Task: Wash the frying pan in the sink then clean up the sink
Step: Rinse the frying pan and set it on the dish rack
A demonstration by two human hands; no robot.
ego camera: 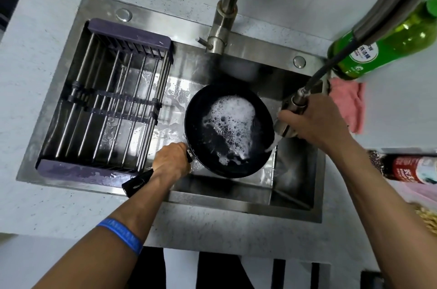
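A black frying pan [208, 146] lies tilted inside the steel sink [236, 203], with white soap foam [233, 120] across its inner surface. My left hand [171, 161] grips the pan's black handle [136, 183] close to the pan body. My right hand [314, 120] holds the pull-out faucet spray head [285, 126] at the pan's right rim, its hose running up to the right. A thin stream of water leaves the head onto the pan's edge.
A purple-ended metal drain rack [104, 109] spans the sink's left half. The faucet base [218, 35] stands behind the sink. A green detergent bottle [383, 50], a pink cloth [350, 104] and a red-labelled bottle [413, 169] sit on the right counter.
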